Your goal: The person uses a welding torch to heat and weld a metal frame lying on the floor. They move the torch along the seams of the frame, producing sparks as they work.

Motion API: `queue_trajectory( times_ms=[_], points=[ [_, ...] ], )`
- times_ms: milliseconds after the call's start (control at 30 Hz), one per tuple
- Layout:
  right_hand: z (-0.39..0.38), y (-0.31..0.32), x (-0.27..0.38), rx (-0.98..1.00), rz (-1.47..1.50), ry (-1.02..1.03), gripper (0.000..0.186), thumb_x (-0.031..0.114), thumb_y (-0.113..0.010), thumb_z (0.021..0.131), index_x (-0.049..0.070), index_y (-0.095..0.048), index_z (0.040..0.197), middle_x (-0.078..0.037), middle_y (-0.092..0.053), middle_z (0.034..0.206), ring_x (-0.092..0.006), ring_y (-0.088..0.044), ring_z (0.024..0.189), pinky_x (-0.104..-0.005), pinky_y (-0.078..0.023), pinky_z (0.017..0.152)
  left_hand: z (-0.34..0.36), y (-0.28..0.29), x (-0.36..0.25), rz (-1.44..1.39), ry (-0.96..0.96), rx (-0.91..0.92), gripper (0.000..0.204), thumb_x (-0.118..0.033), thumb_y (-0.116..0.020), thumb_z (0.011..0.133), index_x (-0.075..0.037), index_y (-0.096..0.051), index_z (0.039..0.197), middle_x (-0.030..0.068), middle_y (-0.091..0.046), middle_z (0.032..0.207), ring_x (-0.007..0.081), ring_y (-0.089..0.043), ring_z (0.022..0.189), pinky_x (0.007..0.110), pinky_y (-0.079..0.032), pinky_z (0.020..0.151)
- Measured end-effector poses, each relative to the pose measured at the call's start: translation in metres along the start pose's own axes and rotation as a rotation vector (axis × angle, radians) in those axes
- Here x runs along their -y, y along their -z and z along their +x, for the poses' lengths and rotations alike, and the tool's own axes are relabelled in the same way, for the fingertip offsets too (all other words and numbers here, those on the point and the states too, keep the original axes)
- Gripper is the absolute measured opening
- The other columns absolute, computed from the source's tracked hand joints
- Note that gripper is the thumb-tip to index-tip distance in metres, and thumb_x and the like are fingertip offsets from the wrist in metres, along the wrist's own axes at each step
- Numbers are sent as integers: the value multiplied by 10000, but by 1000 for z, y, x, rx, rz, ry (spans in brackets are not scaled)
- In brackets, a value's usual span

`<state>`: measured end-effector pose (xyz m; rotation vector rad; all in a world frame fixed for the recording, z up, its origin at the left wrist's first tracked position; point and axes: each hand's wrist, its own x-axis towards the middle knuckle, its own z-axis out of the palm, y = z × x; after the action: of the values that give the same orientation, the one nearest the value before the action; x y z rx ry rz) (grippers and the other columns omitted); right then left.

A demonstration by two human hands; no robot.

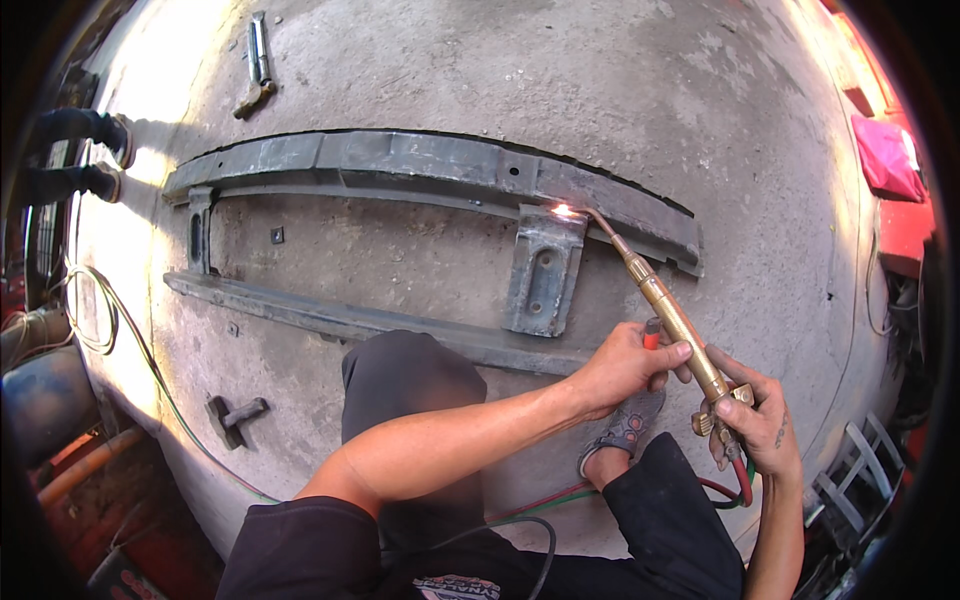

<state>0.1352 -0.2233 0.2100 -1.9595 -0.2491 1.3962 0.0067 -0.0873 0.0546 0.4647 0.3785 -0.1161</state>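
A brass gas torch (672, 312) slants up and left across the right side, its bent tip touching a bright glow at the top of a bracket (545, 278). My right hand (760, 412) is closed round the torch's valve end, where red and green hoses attach. My left hand (635, 368) is closed on a small orange cylinder with a dark end (652, 335), its thumb against the torch barrel. The bracket meets a long dark metal beam (400, 165); a second, thinner beam (390, 325) lies nearer me.
A hammer-like tool (236, 418) lies at lower left, another long-handled tool (256, 70) at far left. Small square metal pieces (277, 236) are on the concrete. Hoses (150, 365) run along the left. Another person's legs (85, 155) stand there. A pink bag (888, 158) is at right.
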Motion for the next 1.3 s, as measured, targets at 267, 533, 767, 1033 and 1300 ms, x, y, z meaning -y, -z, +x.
queue_trajectory(
  times_ms=[267, 533, 767, 1033, 1300],
  points=[
    [3, 2, -9, -13, -14, 30, 818, 340, -798, 877, -108, -500, 1494, -114, -659, 808, -161, -662, 604, -276, -511, 458, -1, -1, 0, 4, 0, -6, 253, -266, -726, 1022, -27, -711, 1106, 42, -691, 884, 81, -534, 694, 252, -446, 621],
    [5, 3, -12, -21, -34, 42, 807, 272, -768, 854, -114, -482, 1503, -142, -674, 794, -181, -671, 553, -290, -514, 429, -2, -2, -3, 5, 7, -10, 241, -260, -726, 1022, -29, -708, 1088, 42, -687, 883, 85, -530, 694, 260, -444, 622],
    [0, 2, -4, -4, -36, -11, 697, 178, -738, 856, -65, -558, 1484, -60, -675, 923, -103, -611, 748, -252, -499, 658, -2, -1, -3, 10, 15, -18, 236, -253, -728, 1021, -28, -707, 1086, 42, -687, 885, 83, -529, 699, 261, -443, 624],
    [-1, 1, -4, -5, -23, 5, 726, 290, -788, 890, -65, -560, 1482, -36, -649, 869, -87, -600, 727, -245, -486, 616, -2, -2, -1, 1, 6, -8, 243, -252, -720, 1026, -22, -711, 1103, 40, -687, 888, 82, -527, 698, 255, -445, 630],
    [-3, -2, 2, -13, -52, -7, 713, 258, -777, 887, -66, -557, 1484, -58, -649, 878, -93, -603, 682, -249, -488, 573, -1, -2, 1, 12, 9, -4, 238, -251, -711, 1031, -25, -710, 1106, 39, -686, 887, 80, -528, 698, 254, -446, 628]
  ],
)
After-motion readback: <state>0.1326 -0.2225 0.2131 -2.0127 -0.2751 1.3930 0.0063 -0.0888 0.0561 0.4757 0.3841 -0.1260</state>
